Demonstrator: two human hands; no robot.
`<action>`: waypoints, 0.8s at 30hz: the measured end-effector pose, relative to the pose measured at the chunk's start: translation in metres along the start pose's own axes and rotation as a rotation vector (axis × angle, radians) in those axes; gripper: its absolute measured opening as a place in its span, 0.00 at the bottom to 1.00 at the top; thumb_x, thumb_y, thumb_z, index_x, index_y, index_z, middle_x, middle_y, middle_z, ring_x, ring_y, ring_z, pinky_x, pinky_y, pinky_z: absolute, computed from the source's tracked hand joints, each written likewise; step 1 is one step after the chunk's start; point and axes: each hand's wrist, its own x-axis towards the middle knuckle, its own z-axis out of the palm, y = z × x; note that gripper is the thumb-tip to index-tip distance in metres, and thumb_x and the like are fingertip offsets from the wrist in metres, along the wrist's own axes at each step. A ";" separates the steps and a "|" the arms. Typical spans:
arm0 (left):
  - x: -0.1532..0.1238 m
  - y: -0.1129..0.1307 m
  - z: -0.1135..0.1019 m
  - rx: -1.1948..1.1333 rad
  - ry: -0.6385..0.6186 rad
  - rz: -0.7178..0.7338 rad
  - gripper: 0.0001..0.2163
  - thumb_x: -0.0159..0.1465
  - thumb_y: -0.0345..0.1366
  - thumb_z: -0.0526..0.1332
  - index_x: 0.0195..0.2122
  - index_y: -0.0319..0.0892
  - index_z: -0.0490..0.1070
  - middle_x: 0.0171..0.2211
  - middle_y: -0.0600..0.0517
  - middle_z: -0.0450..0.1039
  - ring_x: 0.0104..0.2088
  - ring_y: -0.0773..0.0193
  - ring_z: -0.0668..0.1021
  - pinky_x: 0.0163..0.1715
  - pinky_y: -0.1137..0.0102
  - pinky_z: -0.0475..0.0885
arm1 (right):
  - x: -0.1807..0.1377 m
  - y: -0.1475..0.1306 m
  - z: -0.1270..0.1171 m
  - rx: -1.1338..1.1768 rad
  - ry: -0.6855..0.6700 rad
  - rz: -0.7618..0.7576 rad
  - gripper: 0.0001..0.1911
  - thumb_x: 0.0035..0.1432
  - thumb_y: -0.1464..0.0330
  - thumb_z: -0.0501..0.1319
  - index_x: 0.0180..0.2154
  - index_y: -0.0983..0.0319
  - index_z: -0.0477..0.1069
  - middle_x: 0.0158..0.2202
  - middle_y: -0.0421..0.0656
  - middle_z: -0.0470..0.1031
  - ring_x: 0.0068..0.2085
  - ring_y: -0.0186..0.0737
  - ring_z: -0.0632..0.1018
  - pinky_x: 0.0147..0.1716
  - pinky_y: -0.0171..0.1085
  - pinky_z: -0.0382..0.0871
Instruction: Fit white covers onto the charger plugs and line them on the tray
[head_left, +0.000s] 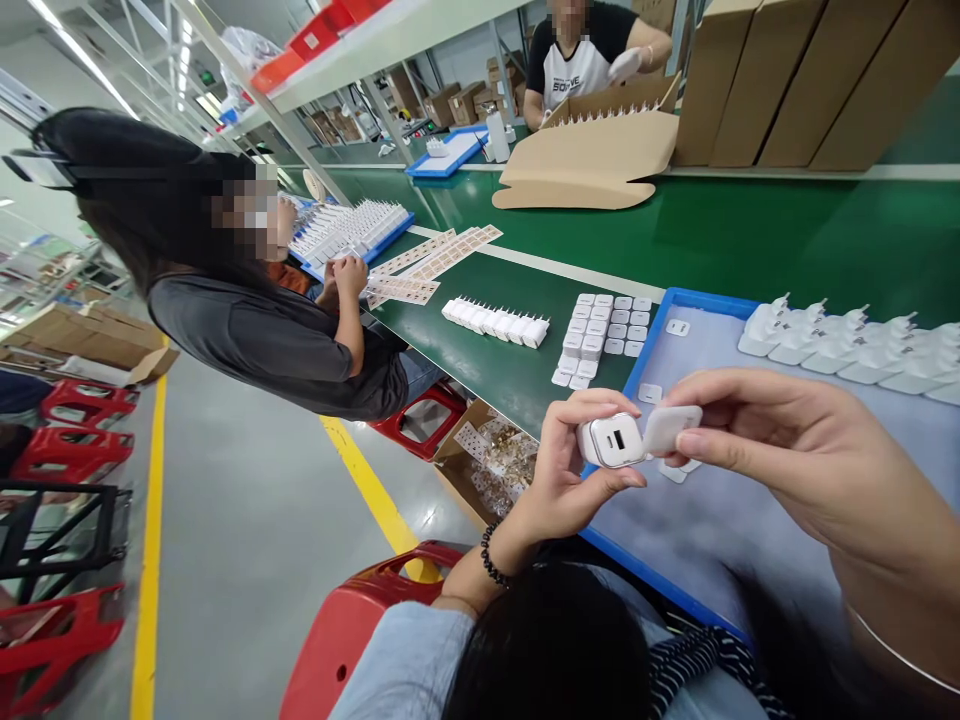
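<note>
Between the fingers and thumb of my left hand is a white USB charger, its port face turned toward me. My right hand pinches a small white cover plate right beside the charger's port face; whether the two touch I cannot tell. Below my hands lies a blue-rimmed tray with a pale lining. Several loose white plates, one of them a plate near the tray's corner, lie on it. A row of white chargers with prongs up stands at the tray's far side.
Stacked white plates and a row of chargers stand on the green table. A co-worker sits at left, another person across. Cardboard boxes stand at back right. A red stool is below left.
</note>
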 end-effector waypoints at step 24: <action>-0.002 0.011 0.004 0.025 -0.057 -0.063 0.21 0.64 0.44 0.67 0.54 0.46 0.62 0.49 0.46 0.69 0.51 0.55 0.74 0.51 0.57 0.72 | -0.002 0.008 0.017 -0.270 0.038 -0.264 0.06 0.62 0.69 0.66 0.31 0.56 0.77 0.32 0.40 0.71 0.34 0.36 0.72 0.29 0.36 0.66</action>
